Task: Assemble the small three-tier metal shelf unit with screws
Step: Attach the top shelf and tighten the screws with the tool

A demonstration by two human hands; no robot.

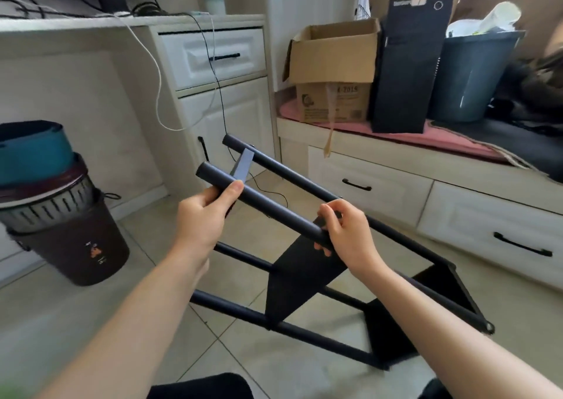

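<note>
Shelf unit (304,273), black metal, part-built, tilted above the tiled floor (122,322): left hand (204,216) grasps the near post (262,206), right hand (344,231) fingers clenched round its end at the middle tier (301,283). Step judged: seating post to tier; next needs a screw, none visible. Nearby: wastebin (70,240), cardboard box (332,72), loose cables (158,94) behind.

My left hand (201,216) and right hand (347,231) are bare, no rings or watch, forearms unsleeved; dark trousers (201,388) cover my knees at six o'clock.
</note>
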